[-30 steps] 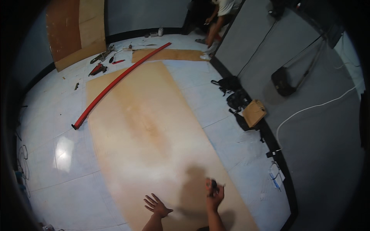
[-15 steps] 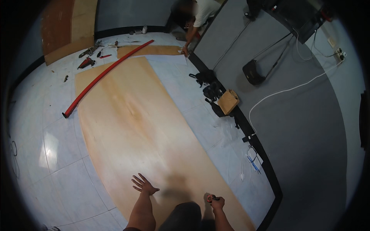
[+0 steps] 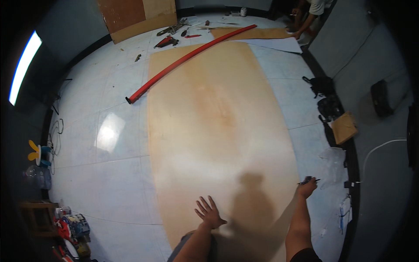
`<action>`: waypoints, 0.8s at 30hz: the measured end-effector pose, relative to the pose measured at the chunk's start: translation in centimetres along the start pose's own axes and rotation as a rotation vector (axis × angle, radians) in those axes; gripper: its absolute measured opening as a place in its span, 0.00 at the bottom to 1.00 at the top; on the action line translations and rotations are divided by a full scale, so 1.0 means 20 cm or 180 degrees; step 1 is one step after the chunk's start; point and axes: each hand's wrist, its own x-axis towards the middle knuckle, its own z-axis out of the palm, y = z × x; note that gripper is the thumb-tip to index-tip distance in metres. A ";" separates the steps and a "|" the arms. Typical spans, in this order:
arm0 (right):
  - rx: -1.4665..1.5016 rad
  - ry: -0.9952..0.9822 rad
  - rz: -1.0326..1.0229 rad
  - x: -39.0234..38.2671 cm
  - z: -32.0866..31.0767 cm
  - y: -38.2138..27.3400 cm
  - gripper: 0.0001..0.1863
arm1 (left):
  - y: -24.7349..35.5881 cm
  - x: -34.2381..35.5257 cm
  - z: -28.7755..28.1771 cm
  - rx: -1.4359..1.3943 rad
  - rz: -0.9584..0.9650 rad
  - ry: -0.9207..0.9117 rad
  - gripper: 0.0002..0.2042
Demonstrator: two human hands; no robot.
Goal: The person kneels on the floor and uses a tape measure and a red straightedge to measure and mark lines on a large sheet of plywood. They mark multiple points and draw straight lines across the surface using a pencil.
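Note:
A large sheet of pale plywood (image 3: 209, 144) lies flat on the floor in front of me. With fingers spread, my left hand (image 3: 211, 215) rests on its near part and holds nothing. My right hand (image 3: 308, 188) reaches out to the sheet's right edge, closed around a small dark object (image 3: 308, 179) with a thin pen-like stick across it. Its exact kind is too small to make out. A long red bar (image 3: 187, 57) lies slantwise over the sheet's far left corner.
Tools (image 3: 166, 41) lie on the tiles beyond the sheet. At the far right a person's hand (image 3: 297, 35) touches a brown board strip (image 3: 266, 33). Black bags (image 3: 321, 86), a cardboard box (image 3: 344, 128) and clear plastic (image 3: 332, 163) line the right wall. A water bottle (image 3: 41, 176) stands left.
My view has swung left. My right hand has moved outward and forward from near my knee to the sheet's right edge, still holding the small object. The left hand stays spread on the sheet.

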 end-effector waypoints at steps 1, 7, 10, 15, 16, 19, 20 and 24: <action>-0.0043 0.0142 -0.0086 0.01 0.04 -0.05 0.17 | -0.02 0.00 0.02 -0.0038 -0.0024 -0.0016 0.85; 0.0418 0.0346 -0.0508 -0.14 0.12 -0.51 0.22 | -0.05 0.00 -0.04 -0.0183 -0.0220 -0.0332 0.79; 0.0871 -0.0100 -0.0842 -0.43 0.32 -0.69 0.29 | 0.00 0.08 0.10 -0.0325 -0.0094 -0.0025 0.75; 0.0696 -0.0847 -0.0980 -0.65 0.24 -1.01 0.32 | -0.24 0.37 -0.98 -0.2787 0.1418 -0.3097 0.52; 0.0702 -0.0959 -0.0981 -0.64 0.23 -1.00 0.32 | -0.31 0.59 -1.17 -0.2938 0.1736 -0.2471 0.48; 0.0602 -0.0977 -0.1004 -0.62 0.17 -1.00 0.31 | -0.37 1.22 -1.77 -0.1788 0.1758 0.0829 0.46; 0.0543 -0.0971 -0.0997 -0.61 0.15 -1.01 0.31 | -0.39 1.45 -1.97 -0.1305 0.1370 0.2043 0.44; 0.0444 -0.1079 -0.0922 -0.57 0.16 -1.10 0.33 | -0.61 2.17 -2.79 0.0552 0.0559 0.3416 0.50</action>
